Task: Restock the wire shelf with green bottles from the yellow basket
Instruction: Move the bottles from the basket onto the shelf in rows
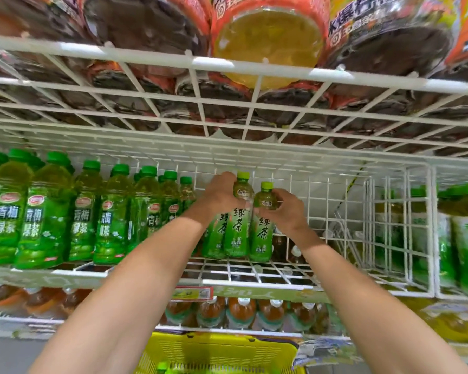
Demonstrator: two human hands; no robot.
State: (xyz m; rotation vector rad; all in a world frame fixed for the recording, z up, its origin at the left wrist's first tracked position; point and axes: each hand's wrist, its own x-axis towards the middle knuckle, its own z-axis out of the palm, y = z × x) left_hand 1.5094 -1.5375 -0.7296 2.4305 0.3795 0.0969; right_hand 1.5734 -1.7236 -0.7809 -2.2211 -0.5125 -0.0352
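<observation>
Both hands are up at the wire shelf [278,269]. The left hand [219,197] has its fingers curled round the shoulder of a tall green bottle [239,225]. The right hand [289,210] pinches the neck of a second green bottle [262,233], touching the first. Both are upright mid-shelf, a little back from the front edge, probably resting on the wires. A third bottle [216,236] peeks from behind the left wrist. The yellow basket [219,349] sits below.

On my feed the body is just two bare limbs: the left arm [135,279] and right arm [362,287], uncovered from the wrist to where the frame cuts them, smooth and tapering toward the wrists. The left hand [219,195] and right hand [287,211] are bare as well. The fingers [226,177] are too blurred for me to make out nails.
</observation>
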